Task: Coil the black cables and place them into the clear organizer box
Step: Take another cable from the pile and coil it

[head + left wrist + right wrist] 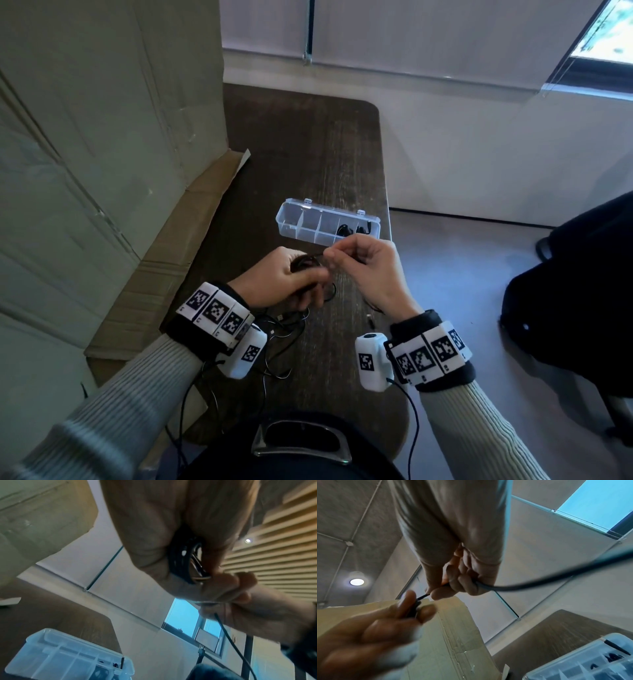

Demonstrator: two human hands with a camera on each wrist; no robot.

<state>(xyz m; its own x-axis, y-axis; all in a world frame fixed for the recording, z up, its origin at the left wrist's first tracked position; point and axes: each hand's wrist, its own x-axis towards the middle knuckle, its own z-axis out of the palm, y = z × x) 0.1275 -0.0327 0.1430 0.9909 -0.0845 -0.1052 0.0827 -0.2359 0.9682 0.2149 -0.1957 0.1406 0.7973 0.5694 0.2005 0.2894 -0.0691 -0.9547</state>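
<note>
My left hand [291, 277] grips a small coil of black cable [306, 262] above the dark wooden table [301, 144]; the left wrist view shows the coil [180, 559] wedged between thumb and fingers. My right hand [356, 260] pinches the free end of that cable [513, 587] between thumb and forefinger, close to the coil. The clear organizer box [328, 222] lies open just beyond my hands, with black cables [352, 229] in its right compartments. More loose black cable [281, 329] lies on the table under my left wrist.
A large cardboard box [102, 137] stands along the table's left side, its flap [164, 274] resting on the table. The table's right edge [387, 205] drops to the floor. A dark bag or chair [575, 291] is at the right.
</note>
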